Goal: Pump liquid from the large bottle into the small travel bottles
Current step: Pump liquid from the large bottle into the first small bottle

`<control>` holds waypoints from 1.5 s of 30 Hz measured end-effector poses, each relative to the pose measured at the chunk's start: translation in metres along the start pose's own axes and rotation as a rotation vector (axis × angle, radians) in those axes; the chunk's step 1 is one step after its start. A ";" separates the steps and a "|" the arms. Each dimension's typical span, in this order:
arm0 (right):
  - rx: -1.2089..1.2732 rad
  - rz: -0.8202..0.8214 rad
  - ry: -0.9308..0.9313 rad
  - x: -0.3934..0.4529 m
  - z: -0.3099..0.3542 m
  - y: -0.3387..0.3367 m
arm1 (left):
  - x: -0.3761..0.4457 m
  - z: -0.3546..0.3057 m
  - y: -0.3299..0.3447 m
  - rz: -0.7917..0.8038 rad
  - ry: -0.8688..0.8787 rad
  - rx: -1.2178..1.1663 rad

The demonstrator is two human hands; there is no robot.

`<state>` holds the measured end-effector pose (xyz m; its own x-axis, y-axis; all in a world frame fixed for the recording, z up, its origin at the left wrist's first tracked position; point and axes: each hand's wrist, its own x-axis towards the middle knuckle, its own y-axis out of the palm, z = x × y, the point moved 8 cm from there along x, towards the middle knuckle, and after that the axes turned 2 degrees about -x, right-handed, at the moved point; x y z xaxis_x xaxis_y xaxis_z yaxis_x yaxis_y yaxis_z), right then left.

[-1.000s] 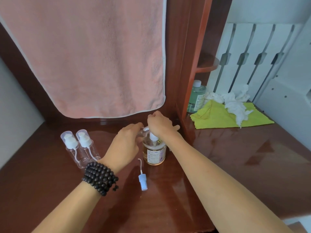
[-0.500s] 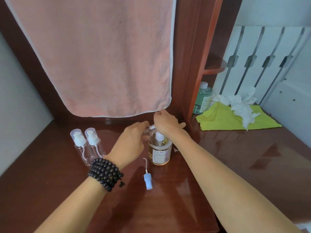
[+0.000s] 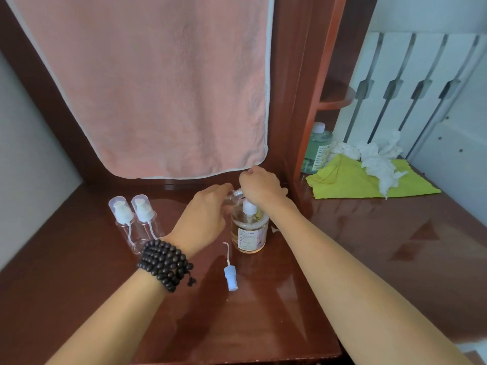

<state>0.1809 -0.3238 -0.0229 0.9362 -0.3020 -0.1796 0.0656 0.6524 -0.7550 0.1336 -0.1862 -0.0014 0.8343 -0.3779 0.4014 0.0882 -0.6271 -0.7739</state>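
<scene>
1. Your left hand (image 3: 204, 216) curls round a small clear travel bottle (image 3: 233, 196), held tilted with its threaded open neck pointing right, just above the large bottle's shoulder. Most of that small bottle is hidden behind your fingers.
2. Your right hand (image 3: 259, 188) sits on top of the large bottle's white pump (image 3: 249, 206), fingers curled down over the pump head. That grip is closed round the head, though the spout itself is hidden under your knuckles.
3. The large bottle (image 3: 249, 230) stands upright on the tabletop (image 3: 342, 246), holding amber liquid and showing a pale label, right below both hands.
4. A loose light-blue sprayer cap (image 3: 230, 277) with its thin dip tube lies flat on the tabletop just in front of the large bottle, touching nothing.
5. Two more capped travel bottles (image 3: 133, 219) stand side by side to the left, near your left wrist, where a dark bead bracelet (image 3: 164, 264) is wound.
6. A pink towel (image 3: 158, 88) hangs behind the work area.
7. To the right, beyond the wooden upright, a green bottle (image 3: 317, 148) stands beside a yellow-green cloth (image 3: 355, 180) with crumpled white tissue (image 3: 379, 159) on it.
</scene>
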 end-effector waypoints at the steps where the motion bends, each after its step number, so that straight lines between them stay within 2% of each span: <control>1: -0.012 0.007 0.015 0.001 -0.003 0.002 | -0.001 0.001 0.003 0.006 -0.006 0.001; 8: -0.024 0.053 0.054 -0.005 -0.009 0.008 | -0.004 0.002 0.006 0.029 -0.021 -0.007; 13: -0.008 -0.018 -0.019 -0.003 0.004 -0.010 | 0.005 -0.007 -0.005 0.012 0.023 -0.008; 20: 0.038 0.093 0.051 0.001 -0.008 0.012 | 0.000 0.002 0.008 -0.008 -0.018 0.020; 23: 0.040 0.070 0.076 0.002 -0.009 0.012 | -0.002 0.003 0.009 -0.001 -0.028 0.009; 28: 0.047 0.037 -0.019 -0.001 0.001 0.000 | 0.003 -0.001 -0.002 0.024 0.008 -0.018; 31: 0.034 0.029 0.001 -0.001 0.004 -0.003 | 0.007 -0.001 -0.006 0.016 0.007 0.007; 38: -0.034 0.142 0.073 0.001 -0.009 0.014 | 0.002 0.004 0.009 0.020 0.005 0.031; 45: 0.023 0.071 0.004 -0.005 0.004 0.001 | 0.005 0.005 0.000 0.038 0.034 -0.015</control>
<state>0.1778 -0.3192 -0.0205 0.9373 -0.2575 -0.2349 0.0072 0.6882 -0.7255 0.1402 -0.1850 -0.0021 0.8179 -0.4247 0.3882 0.0479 -0.6220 -0.7816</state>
